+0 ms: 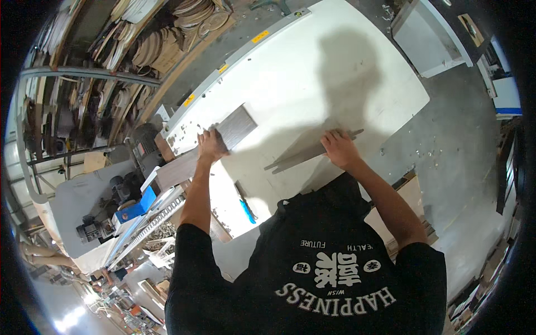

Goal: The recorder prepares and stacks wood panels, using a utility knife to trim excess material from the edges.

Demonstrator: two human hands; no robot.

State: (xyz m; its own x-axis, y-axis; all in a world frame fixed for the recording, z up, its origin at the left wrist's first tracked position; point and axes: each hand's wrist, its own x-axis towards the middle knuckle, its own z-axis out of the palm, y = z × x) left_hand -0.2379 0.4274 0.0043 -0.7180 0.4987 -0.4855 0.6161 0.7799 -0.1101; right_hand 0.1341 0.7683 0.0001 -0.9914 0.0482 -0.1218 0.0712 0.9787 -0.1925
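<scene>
On the white worktable [279, 72], both hands are on grey wood-grain stock. Left hand [212, 144] is spread across a flat board [239, 127], fingers together and bent over it; can't tell whether it's gripping or just pressing. Similar grey-brown stock runs out below-left of that hand; can't tell if it's the same piece. Right hand [339, 148] has its fingers closed over narrow strips [298, 155], thumb hidden. Strips overlap lengthwise, near the person's edge, apart from the board.

Blue-handled tool [247, 212] lies between the person and the board, type unclear. Metal rail [237, 58] with yellow labels runs along the far-left edge; dark chips [178, 134] scattered just inside it.

Storage: open rack [92, 72] at upper left, packed. Upper bay holds thin sheets [134, 10] on edge plus stacks of round-edged pieces [192, 11]; lower bay holds upright boards [84, 111]. White cabinet [427, 42] at upper right has a dark top [446, 17] with a tan oblong patch [470, 29], too small to make out. Left of the table, a grey machine plate [89, 198] carries dark motor-like units [123, 190]; blue box-shaped part [137, 206] sits beside them, contents hidden.
</scene>
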